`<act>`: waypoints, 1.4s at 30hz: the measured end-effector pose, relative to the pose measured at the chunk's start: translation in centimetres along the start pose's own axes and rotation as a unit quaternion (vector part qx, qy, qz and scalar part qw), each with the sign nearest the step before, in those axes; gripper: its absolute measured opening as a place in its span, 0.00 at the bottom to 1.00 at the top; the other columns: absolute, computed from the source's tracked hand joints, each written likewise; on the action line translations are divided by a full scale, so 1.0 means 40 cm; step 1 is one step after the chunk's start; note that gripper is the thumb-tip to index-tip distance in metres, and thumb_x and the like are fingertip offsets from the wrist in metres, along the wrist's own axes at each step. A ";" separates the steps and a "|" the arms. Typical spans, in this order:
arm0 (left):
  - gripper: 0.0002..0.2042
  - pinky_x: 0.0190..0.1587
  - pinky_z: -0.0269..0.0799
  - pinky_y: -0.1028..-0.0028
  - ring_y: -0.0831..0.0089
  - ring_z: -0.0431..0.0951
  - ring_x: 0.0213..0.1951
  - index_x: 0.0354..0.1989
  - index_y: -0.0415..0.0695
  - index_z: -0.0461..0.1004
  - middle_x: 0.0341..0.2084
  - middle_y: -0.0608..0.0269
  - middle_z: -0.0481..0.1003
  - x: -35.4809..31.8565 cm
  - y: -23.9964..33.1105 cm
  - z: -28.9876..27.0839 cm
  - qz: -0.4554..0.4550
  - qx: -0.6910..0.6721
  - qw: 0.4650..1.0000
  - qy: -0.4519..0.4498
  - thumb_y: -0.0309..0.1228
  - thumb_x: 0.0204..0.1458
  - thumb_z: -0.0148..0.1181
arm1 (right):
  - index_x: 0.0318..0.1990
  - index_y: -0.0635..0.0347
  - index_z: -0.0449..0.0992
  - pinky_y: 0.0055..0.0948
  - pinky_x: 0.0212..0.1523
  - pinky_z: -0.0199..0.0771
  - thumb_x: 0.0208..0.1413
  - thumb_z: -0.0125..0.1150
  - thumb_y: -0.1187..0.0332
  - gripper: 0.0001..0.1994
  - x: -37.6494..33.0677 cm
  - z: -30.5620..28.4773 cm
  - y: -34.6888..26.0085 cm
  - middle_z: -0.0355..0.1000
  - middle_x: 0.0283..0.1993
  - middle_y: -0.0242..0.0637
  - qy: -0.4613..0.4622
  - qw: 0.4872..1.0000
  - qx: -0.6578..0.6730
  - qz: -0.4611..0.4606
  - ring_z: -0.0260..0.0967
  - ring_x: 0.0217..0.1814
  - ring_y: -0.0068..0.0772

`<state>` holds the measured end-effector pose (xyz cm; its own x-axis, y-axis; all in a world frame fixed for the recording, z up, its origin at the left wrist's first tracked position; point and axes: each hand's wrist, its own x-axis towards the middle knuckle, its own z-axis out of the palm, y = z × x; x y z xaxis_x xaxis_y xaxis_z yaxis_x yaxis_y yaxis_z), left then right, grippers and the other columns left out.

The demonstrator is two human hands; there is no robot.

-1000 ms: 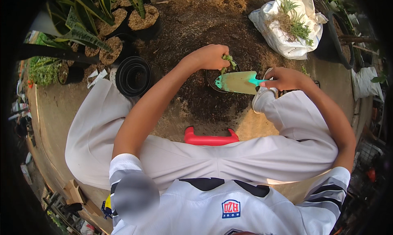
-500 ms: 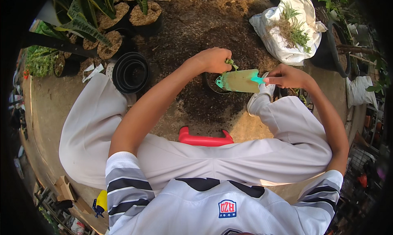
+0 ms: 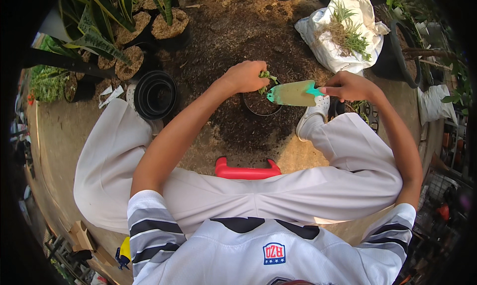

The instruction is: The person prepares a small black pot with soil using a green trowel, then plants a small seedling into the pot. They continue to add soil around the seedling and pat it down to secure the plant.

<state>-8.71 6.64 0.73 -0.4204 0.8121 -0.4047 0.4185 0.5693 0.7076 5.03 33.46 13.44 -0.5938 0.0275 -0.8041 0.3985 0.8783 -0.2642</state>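
Observation:
My left hand (image 3: 248, 76) is closed round a small green seedling (image 3: 266, 81), whose leaves stick out past my fingers at the rim of a black pot (image 3: 262, 106). Dark soil shows inside that pot. With my right hand (image 3: 352, 86) I grip a hand trowel (image 3: 294, 93) by its turquoise handle end. Its blade, worn to a yellowish tone with a turquoise tip, points left over the pot's right side. No soil heap is visible on the blade.
Nested black pots (image 3: 155, 95) stand at my left, near potted snake plants (image 3: 169, 24). A white sack (image 3: 343, 32) topped with uprooted plants lies far right, beside a large black pot (image 3: 397, 56). Loose soil (image 3: 223, 118) covers the ground. A red stool (image 3: 247, 173) is beneath me.
My left hand has shifted slightly left with the seedling. The trowel has drawn back a little from the pot, uncovering more of its soil. The whole view has shifted slightly.

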 end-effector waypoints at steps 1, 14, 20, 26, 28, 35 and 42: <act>0.21 0.50 0.76 0.54 0.51 0.82 0.48 0.52 0.40 0.77 0.42 0.47 0.81 0.000 0.003 0.000 0.000 -0.001 1.000 -0.002 0.42 0.54 0.64 | 0.38 0.63 0.85 0.29 0.24 0.69 0.66 0.57 0.44 0.27 0.001 0.008 -0.004 0.70 0.19 0.29 -0.006 1.000 0.002 0.009 0.69 0.21 0.21; 0.17 0.39 0.74 0.59 0.60 0.84 0.35 0.46 0.38 0.75 0.29 0.51 0.82 0.004 -0.012 0.019 0.028 -0.013 0.999 0.017 0.39 0.58 0.63 | 0.35 0.57 0.84 0.28 0.19 0.65 0.65 0.56 0.40 0.27 -0.003 0.042 -0.047 0.64 0.16 0.26 -0.048 0.998 0.020 0.034 0.63 0.16 0.21; 0.17 0.39 0.74 0.59 0.61 0.83 0.34 0.46 0.37 0.74 0.29 0.51 0.81 -0.003 -0.018 0.016 0.034 -0.016 0.999 0.026 0.39 0.59 0.63 | 0.33 0.59 0.83 0.27 0.20 0.62 0.65 0.57 0.41 0.27 -0.018 0.002 -0.009 0.63 0.15 0.26 -0.063 0.998 0.007 0.017 0.62 0.16 0.21; 0.17 0.39 0.74 0.59 0.60 0.83 0.34 0.46 0.37 0.74 0.29 0.50 0.81 0.001 -0.018 0.021 0.042 -0.019 0.999 0.028 0.40 0.59 0.63 | 0.36 0.58 0.84 0.31 0.22 0.68 0.64 0.57 0.42 0.26 -0.015 0.005 -0.034 0.66 0.17 0.31 -0.054 0.996 -0.025 0.072 0.68 0.19 0.28; 0.18 0.42 0.75 0.57 0.57 0.83 0.38 0.47 0.38 0.75 0.33 0.49 0.81 0.000 -0.016 0.020 0.039 -0.016 0.999 0.027 0.41 0.58 0.64 | 0.37 0.58 0.85 0.32 0.22 0.69 0.63 0.57 0.42 0.26 -0.022 0.000 -0.026 0.66 0.18 0.31 -0.038 0.998 -0.023 0.040 0.68 0.19 0.28; 0.17 0.38 0.73 0.58 0.58 0.83 0.33 0.42 0.37 0.74 0.28 0.50 0.80 0.000 -0.017 0.024 0.057 -0.022 0.998 0.032 0.40 0.59 0.64 | 0.39 0.59 0.86 0.34 0.23 0.69 0.63 0.59 0.42 0.26 -0.002 0.027 0.000 0.71 0.20 0.35 -0.017 0.998 -0.061 -0.030 0.69 0.19 0.30; 0.17 0.38 0.73 0.59 0.58 0.83 0.34 0.42 0.37 0.74 0.28 0.50 0.80 0.004 -0.021 0.029 0.064 -0.030 0.997 0.029 0.40 0.59 0.64 | 0.40 0.59 0.86 0.38 0.29 0.71 0.63 0.60 0.45 0.24 -0.006 0.022 -0.010 0.78 0.26 0.41 -0.015 0.996 -0.083 -0.021 0.73 0.24 0.36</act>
<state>-8.18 6.43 -0.61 -0.4139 0.8674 -0.2761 0.4229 0.4518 0.7855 5.65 32.69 13.28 -0.5857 -0.0234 -0.8102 0.2508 0.9453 -0.2086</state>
